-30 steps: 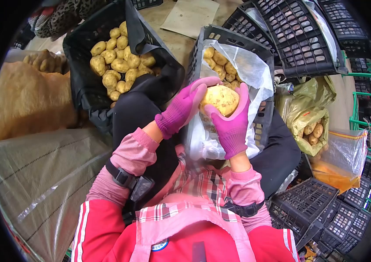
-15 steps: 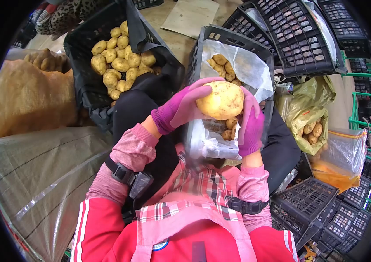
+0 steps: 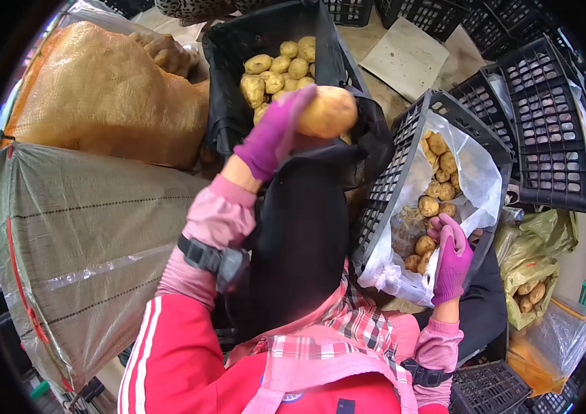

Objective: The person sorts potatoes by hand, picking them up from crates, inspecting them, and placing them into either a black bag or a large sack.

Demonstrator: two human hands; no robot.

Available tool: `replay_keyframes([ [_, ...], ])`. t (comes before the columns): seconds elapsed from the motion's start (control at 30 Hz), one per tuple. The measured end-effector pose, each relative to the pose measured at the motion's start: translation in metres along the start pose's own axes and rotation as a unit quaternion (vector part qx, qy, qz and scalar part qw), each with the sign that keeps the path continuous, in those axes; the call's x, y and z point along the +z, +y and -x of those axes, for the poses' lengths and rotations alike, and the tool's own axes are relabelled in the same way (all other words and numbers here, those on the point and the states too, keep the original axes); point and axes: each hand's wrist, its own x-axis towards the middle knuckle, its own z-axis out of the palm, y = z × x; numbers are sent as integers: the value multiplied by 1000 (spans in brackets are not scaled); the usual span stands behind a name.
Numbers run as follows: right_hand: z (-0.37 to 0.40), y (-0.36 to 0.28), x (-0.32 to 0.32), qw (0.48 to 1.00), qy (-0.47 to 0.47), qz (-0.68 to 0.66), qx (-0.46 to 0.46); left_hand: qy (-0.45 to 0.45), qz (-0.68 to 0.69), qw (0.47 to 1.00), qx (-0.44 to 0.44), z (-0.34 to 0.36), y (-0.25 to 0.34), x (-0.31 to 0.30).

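My left hand [image 3: 274,134], in a purple glove, grips a large potato [image 3: 327,112] and holds it out over the near edge of a black-lined crate [image 3: 227,83] full of potatoes [image 3: 276,69]. My right hand [image 3: 452,259], also in a purple glove, reaches into a second black crate [image 3: 393,186] lined with clear plastic, its fingers spread among the small potatoes [image 3: 438,172] there. It rests beside a small potato [image 3: 425,245]; a grip is not visible.
A tan mesh sack [image 3: 106,96] lies at the upper left above a plastic-wrapped box [image 3: 79,241]. Empty black crates [image 3: 548,124] are stacked at the right. A yellow-green bag with potatoes [image 3: 531,276] sits at the lower right. Cardboard [image 3: 407,58] lies on the floor.
Both hands held the large potato together before. Now my left hand alone has carried it left toward the black-lined crate, and my right hand has dropped into the plastic-lined crate. My view swung left.
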Motion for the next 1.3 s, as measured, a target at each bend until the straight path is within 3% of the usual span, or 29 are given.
replay_keyframes([
  [0.07, -1, 16, -8, 1000, 6, 10, 12, 38, -27, 999, 9, -5, -24, -33],
  [0.13, -3, 22, -8, 1000, -4, -2, 18, 63, -307, 945, 95, -14, -70, -68],
  [0.17, 1, 24, -12, 1000, 6, -1, 29, 15, -583, 796, 162, -29, -101, -102],
  [0.2, 0, 24, -19, 1000, -11, 24, 9, 112, -386, 915, 8, -41, -109, -106],
  [0.23, -3, 28, -31, 998, -25, 51, 16, 198, -166, 953, -160, -57, -108, -94],
  [0.3, -16, 36, -56, 992, 12, 129, 0, 213, -205, 955, 12, -58, -67, -42],
  [0.33, -23, 37, -66, 994, 44, 96, -15, 149, -259, 947, 122, -46, -31, -5],
  [0.37, -34, 37, -73, 995, 71, 62, -35, 99, -267, 944, 166, -29, 2, 38],
  [0.4, -47, 32, -81, 982, 69, 176, -20, 48, -270, 939, 209, -13, 34, 81],
  [0.5, -88, 31, -58, 953, -44, 295, -53, -42, -91, 984, 149, 17, 41, 171],
  [0.57, -126, 52, -40, 854, -123, 505, 9, -82, -39, 995, 53, 26, 7, 197],
  [0.67, -171, 116, -27, 771, -151, 611, 95, -126, -84, 987, -55, 29, -36, 200],
  [0.77, -170, 178, -28, 718, -189, 669, 35, -132, -83, 986, -61, 22, -42, 196],
  [0.8, -175, 215, -27, 680, -166, 715, 2, -122, -97, 986, -63, 18, -42, 194],
  [0.9, -188, 233, -18, 667, -130, 732, 42, -113, -106, 985, -73, 7, -45, 202],
  [0.93, -191, 222, -22, 662, -166, 730, 34, -119, -96, 985, -78, 4, -46, 205],
  [1.07, -183, 169, -49, 859, -174, 482, -9, -134, -84, 984, -82, 4, -46, 203],
  [1.1, -177, 148, -57, 925, -194, 299, 132, -127, -92, 985, -72, 4, -48, 203],
  [1.13, -160, 101, -58, 938, -203, 96, 264, -121, -99, 986, -62, 3, -51, 202],
  [1.17, -142, 69, -58, 952, -194, 39, 231, -113, -108, 986, -50, 3, -50, 202],
  [1.2, -129, 52, -62, 959, -189, -17, 209, -132, -104, 981, -93, 3, -40, 200],
  [1.23, -114, 38, -63, 950, -196, -145, 193, -139, -73, 981, -112, 3, -42, 199],
  [1.3, -81, 8, -56, 938, -204, -254, 117, -154, -9, 977, -149, 2, -55, 199],
])
